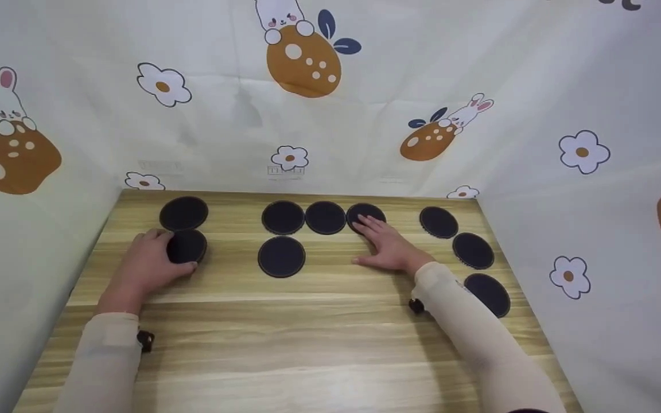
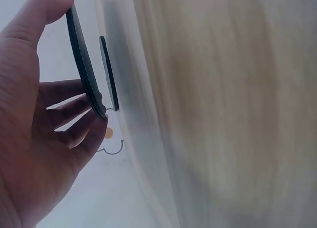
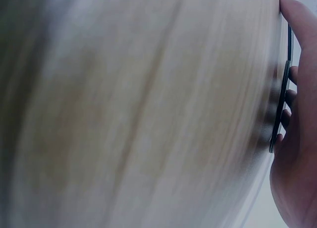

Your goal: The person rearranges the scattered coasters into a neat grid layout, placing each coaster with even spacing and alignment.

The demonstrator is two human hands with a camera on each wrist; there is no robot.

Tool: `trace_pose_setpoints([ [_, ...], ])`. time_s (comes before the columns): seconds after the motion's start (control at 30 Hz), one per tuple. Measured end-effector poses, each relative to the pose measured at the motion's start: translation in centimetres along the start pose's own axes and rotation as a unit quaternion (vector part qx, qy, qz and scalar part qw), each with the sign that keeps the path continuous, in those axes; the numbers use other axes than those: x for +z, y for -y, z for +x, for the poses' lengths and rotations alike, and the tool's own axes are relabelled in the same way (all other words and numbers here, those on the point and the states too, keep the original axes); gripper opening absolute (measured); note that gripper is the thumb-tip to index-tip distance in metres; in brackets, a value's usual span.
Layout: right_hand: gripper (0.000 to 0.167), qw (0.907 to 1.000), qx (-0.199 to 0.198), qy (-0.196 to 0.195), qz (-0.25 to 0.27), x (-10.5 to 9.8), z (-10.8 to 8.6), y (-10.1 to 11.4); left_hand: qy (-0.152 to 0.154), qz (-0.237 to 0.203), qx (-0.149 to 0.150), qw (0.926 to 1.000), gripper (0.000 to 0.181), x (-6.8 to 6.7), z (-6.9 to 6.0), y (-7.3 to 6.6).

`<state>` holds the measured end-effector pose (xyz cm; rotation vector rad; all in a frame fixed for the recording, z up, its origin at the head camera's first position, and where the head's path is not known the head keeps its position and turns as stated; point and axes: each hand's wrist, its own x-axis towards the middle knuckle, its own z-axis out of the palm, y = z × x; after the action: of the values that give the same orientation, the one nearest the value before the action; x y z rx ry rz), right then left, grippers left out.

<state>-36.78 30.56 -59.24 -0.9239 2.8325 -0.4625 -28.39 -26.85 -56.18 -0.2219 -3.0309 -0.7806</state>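
My left hand (image 1: 146,265) grips a round black coaster (image 1: 187,247) by its edges, thumb on one side and fingers on the other. In the left wrist view this held coaster (image 2: 85,64) is off the table, and another flat coaster (image 2: 109,74) lies beyond it. From the head, that other coaster (image 1: 183,213) shows just behind the held one. My right hand (image 1: 389,246) rests its extended fingers on a coaster (image 1: 359,211) at the right end of a row of three. Its thumb is spread away over the wood. The right wrist view shows the fingers against the flat coaster (image 3: 280,109).
Beside the right hand's coaster are a middle coaster (image 1: 325,218) and a left one (image 1: 283,217), with another coaster (image 1: 281,256) in front. Three more curve down the right side, the lowest coaster (image 1: 488,292) partly behind the right sleeve. Printed cloth walls (image 1: 353,132) border the wooden table (image 1: 307,344).
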Motion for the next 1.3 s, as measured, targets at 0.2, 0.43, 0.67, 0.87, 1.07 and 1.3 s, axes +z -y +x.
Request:
trace_pose_setpoints([
  [0.2, 0.102, 0.9999, 0.006, 0.005, 0.007, -0.2, -0.1, 0.4, 0.0, 0.0, 0.008, 1.0, 0.101, 0.5, 0.5, -0.5],
  [0.43, 0.103, 0.9999, 0.009, 0.009, 0.003, -0.3, 0.0, 0.5, 0.002, -0.005, 0.022, 0.9997, 0.099, 0.7, 0.9, -1.7],
  [0.67, 0.103, 0.9999, 0.009, 0.003, 0.005, -0.2, 0.0, 0.3, 0.01, -0.001, 0.031, 0.9995, 0.099, 1.1, 1.6, -2.9],
  [0.87, 0.103, 0.9998, 0.014, 0.006, 0.009, -0.1, 0.0, 0.2, 0.016, 0.002, 0.053, 0.9985, 0.097, 1.8, 2.1, -4.0],
  [1.07, 0.103, 0.9999, 0.01, 0.004, 0.012, -0.1, -0.1, 0.2, 0.023, 0.012, 0.077, 0.9967, 0.098, 2.5, 2.7, -5.2],
  [1.3, 0.103, 0.9999, -0.003, -0.005, 0.016, -0.2, -0.1, 0.2, 0.022, 0.014, 0.106, 0.994, 0.097, 3.0, 3.3, -6.8],
])
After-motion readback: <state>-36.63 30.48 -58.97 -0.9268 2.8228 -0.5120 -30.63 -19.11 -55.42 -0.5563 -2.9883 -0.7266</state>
